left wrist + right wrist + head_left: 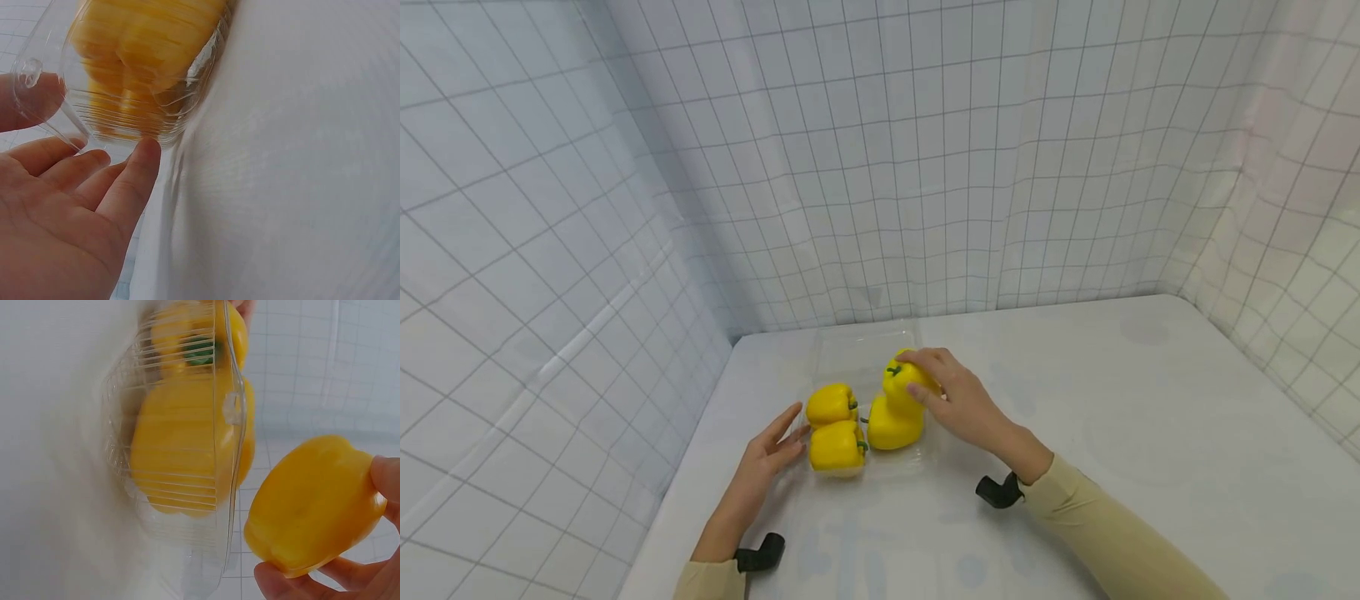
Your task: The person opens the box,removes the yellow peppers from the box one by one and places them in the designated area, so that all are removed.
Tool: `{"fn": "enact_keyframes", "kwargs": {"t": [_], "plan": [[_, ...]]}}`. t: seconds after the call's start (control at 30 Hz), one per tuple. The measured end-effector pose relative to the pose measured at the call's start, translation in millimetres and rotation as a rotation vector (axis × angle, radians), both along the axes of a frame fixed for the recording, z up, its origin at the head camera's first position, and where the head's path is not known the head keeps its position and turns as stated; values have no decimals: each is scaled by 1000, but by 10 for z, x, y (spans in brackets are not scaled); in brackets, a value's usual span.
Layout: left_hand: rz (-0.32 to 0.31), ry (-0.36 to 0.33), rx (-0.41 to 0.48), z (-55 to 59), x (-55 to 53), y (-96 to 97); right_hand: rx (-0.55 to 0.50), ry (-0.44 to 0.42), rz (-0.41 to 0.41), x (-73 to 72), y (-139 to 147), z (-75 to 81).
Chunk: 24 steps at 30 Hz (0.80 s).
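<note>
White table (1075,400): right grip (961,400) holds yellow pepper (906,385), stem (893,369) leftward, long axis tilted; left grip (763,460) relaxed.

No readable text — 0 labels, brands, numbers or signs legible across all 3 views.

Yellow peppers (835,446), green stems (862,447), clear container (863,352).
Under the container, white counter (1090,392); behind it, white sheeting (925,167) with grey grid; before it, beige sleeves (1105,525).
</note>
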<state>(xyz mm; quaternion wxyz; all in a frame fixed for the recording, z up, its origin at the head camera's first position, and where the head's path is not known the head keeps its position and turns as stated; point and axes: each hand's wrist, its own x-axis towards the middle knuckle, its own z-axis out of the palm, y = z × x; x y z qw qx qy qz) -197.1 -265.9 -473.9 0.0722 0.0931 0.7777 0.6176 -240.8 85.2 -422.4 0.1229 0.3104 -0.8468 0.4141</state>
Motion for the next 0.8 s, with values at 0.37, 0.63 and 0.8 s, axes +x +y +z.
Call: {"fn": "enact_keyframes", "kwargs": {"t": [0.37,0.63,0.8], "plan": [[-13,8,25,1,-2,7,-40,-55,-55,-65,73,-15],[-21,15,14,14,10,0,-114,-108,-76,-177,162,-88],[-18,9,-4,40,25,3,-131,-131,-106,-257,219,-148]]}}
